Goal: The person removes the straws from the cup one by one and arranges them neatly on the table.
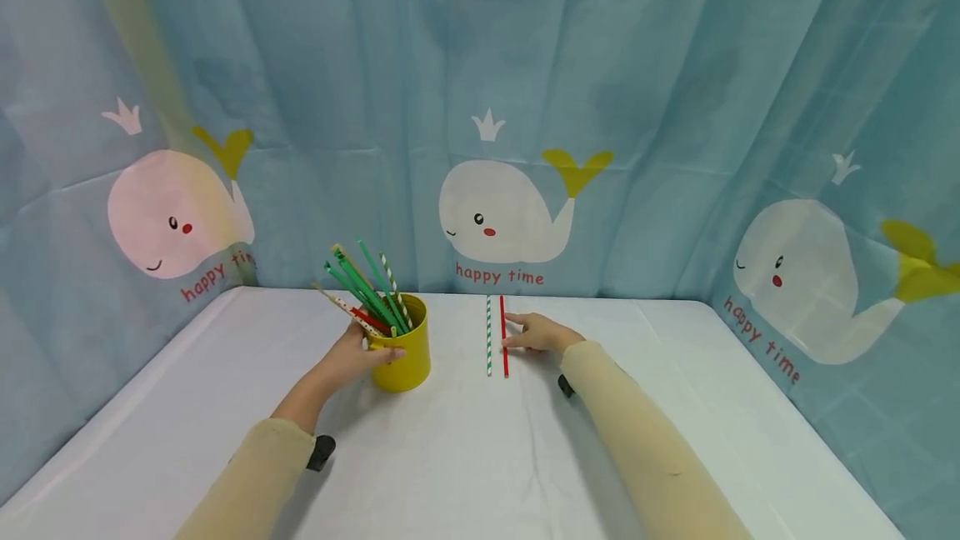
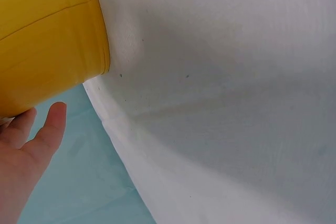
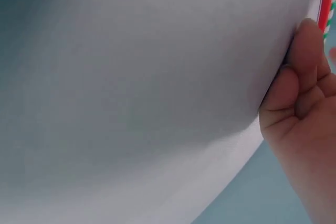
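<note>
The red straw [image 1: 506, 365] lies on the bench [image 1: 450, 457], right of the yellow bucket [image 1: 408, 365], with a green-striped straw [image 1: 489, 340] between them. It looks very light and fairly stiff, probably paper, easy to roll or crush, so a gentle hold near mid-length should suit it. The right hand [image 1: 538, 333], farther right of the bucket, touches it with two digits set apart; whether that grip pinches, I cannot tell. The left hand [image 1: 352, 359] has its grip round the bucket's left side; the bucket seems light and rigid, best held by its wall below the bundle of straws [image 1: 385, 308]. Behind the bucket, the curtain [image 1: 637, 215] repeats "happy time" in red; no brand shows on the bucket
</note>
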`<state>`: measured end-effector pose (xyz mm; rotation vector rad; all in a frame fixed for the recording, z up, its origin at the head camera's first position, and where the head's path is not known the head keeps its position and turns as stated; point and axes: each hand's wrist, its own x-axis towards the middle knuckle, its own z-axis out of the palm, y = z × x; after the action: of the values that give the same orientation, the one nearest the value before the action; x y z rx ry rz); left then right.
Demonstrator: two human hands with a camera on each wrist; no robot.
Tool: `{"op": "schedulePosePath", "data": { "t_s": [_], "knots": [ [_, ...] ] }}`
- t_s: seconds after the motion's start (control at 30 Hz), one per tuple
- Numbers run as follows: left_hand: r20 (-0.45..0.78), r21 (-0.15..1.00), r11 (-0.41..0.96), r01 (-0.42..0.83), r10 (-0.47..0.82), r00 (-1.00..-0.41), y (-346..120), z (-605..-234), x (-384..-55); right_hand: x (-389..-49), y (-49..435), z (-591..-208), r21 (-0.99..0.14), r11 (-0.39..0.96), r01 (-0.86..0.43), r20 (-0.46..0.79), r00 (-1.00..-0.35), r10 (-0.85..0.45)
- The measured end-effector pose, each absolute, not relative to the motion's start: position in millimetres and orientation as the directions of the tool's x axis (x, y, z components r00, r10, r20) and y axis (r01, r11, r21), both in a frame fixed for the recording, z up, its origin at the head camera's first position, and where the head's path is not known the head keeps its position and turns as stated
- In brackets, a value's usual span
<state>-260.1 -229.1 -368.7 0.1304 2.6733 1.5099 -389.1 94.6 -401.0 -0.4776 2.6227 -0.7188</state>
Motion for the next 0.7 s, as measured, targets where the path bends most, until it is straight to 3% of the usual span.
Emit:
{"op": "schedulePosePath", "data": {
  "t_s": [0.2, 0.43, 0.7],
  "knots": [
    [-0.046, 0.848, 0.530, 0.012, 0.097, -0.994, -229, -368, -259, -378, 96, -395, -0.587, 0.774, -0.236, -0.208, -0.881, -0.426],
    [-0.034, 0.839, 0.544, 0.033, 0.112, -0.993, -230, -368, -259, -361, 93, -373, -0.696, 0.642, -0.322, -0.042, -0.874, -0.484],
    [0.015, 0.847, 0.524, 0.089, 0.143, -0.990, -231, -370, -261, -334, 75, -350, -0.803, 0.400, -0.442, 0.148, -0.798, -0.584]
  ]
}}
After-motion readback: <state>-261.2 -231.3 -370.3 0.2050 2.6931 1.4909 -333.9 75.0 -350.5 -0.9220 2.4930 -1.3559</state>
